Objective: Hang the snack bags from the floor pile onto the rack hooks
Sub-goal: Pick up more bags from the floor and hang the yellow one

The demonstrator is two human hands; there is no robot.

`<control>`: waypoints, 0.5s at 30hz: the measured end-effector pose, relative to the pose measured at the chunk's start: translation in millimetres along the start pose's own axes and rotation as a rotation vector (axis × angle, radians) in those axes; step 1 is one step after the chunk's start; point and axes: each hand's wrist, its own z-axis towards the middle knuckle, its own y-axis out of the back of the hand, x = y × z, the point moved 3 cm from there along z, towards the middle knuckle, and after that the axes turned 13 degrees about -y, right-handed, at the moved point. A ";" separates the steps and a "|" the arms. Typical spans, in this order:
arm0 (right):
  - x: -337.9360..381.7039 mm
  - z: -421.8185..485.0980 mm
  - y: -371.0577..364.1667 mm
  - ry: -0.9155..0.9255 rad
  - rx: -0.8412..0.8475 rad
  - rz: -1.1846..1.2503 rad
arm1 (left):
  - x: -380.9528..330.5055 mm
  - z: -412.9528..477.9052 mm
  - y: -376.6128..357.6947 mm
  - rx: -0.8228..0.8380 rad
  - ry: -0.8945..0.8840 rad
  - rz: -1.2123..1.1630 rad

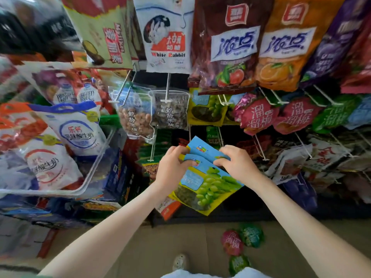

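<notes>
Two blue and yellow raisin bags (208,183) with green grapes printed on them are stacked in front of the lower rack. My left hand (173,167) grips their top left corners. My right hand (236,164) pinches their top right edge. A matching grape bag (206,109) hangs on a white hook (222,102) just above. On the floor lie three round snack bags: a red one (232,242), a green one (251,234) and another green one (239,263).
Hooks across the rack carry nut bags (136,117), red plum bags (259,115) and large candy bags (226,43). A clear bin (96,157) of milk-candy bags stands at the left. My shoe (179,261) rests on the tan floor.
</notes>
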 end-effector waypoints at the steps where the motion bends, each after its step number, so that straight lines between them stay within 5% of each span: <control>1: 3.0 1.3 -2.3 -0.003 -0.008 0.002 | 4.2 3.7 2.9 0.026 0.004 -0.005; 7: 10.0 20.0 -4.1 -0.039 -0.003 -0.012 | 22.1 19.9 9.9 0.140 -0.055 0.020; 15: 9.0 46.5 27.5 -0.117 -0.104 0.166 | 21.2 33.0 18.1 0.030 -0.051 -0.006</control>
